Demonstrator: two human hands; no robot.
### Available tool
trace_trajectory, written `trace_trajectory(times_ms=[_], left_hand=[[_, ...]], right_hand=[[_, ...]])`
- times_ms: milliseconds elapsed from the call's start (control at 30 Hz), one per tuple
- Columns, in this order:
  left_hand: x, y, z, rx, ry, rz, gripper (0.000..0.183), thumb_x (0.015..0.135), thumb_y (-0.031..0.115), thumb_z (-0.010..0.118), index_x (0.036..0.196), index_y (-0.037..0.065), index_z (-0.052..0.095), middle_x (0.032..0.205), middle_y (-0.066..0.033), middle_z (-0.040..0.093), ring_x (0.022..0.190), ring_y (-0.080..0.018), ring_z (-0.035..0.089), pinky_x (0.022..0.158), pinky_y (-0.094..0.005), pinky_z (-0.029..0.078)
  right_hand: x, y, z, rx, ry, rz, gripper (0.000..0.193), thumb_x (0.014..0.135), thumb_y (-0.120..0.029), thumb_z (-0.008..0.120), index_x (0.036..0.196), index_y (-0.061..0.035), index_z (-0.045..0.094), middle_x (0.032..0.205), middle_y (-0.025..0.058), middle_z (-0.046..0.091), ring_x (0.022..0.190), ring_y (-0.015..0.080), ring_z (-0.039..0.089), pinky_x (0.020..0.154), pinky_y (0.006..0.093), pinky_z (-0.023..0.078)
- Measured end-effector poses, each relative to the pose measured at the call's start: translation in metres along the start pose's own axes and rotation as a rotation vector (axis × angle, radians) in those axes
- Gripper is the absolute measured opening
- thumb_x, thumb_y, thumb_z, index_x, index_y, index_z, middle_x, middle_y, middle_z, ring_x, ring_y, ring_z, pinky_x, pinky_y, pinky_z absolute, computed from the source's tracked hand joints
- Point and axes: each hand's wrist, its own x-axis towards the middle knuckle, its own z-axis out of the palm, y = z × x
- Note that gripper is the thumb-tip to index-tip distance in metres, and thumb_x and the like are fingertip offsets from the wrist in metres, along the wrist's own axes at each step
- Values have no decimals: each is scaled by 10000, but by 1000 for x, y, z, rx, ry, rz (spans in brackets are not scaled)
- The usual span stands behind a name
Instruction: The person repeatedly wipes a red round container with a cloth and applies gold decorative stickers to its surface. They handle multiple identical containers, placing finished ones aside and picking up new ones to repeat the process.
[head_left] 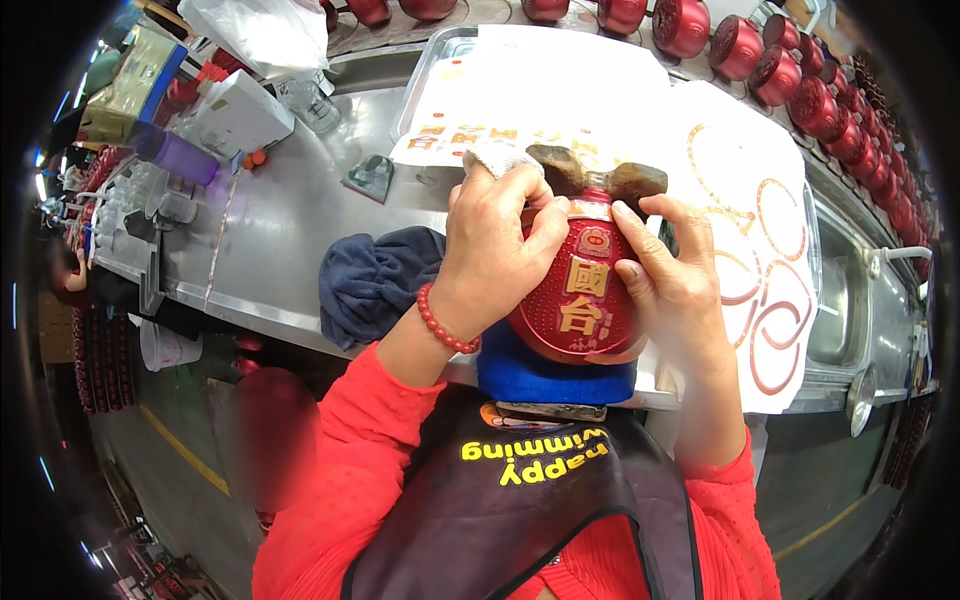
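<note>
A dark red, bumpy bottle (560, 290) with raised gold characters lies tilted in front of me, its neck pointing away. Its body rests on a blue padded support (550, 375), and its neck lies between the two lobes of a dark, worn cradle (638, 183). Around the base of the neck runs a pale decal strip (590, 209). My left hand (500, 235) is closed, thumb and forefinger at the strip's left end. A white cloth (503, 158) shows behind these fingers; whether they hold it is hidden. My right hand (675, 270) grips the bottle's right shoulder, a fingertip on the strip's right end.
A dark blue cloth (375, 280) lies bunched left of the bottle. Beyond are decal sheets (570, 80) on a metal tray (412, 100), with ring-shaped decals (780, 218) at right. Rows of red bottles (735, 48) line the back. A sink (838, 320) lies far right.
</note>
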Motion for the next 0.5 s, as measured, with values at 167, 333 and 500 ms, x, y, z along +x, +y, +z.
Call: trace_trajectory(times_ms=[167,333,500], left_hand=[[0,0,2,18,17,18,164,847,116,715,767,73,579,744,-103,584,783,-332,578,744,-464,437],[0,-1,4,37,39,3,160,843,121,719,772,79,581,740,-96,584,772,-330,576,739,-465,432],[0,-3,6,58,29,9,160,841,122,720,772,83,582,743,-101,582,750,-330,575,736,-461,428]], right_hand=[[2,-1,0,4,-5,-30,438,859,-126,762,1288,-62,699,1197,155,592,1143,356,562,977,462,487],[3,-4,1,11,3,-37,441,859,-115,759,1290,-48,693,1171,151,589,1137,352,562,973,462,487],[3,-6,2,12,21,-30,440,868,-102,752,1297,-35,682,1172,151,590,1138,352,563,975,464,485]])
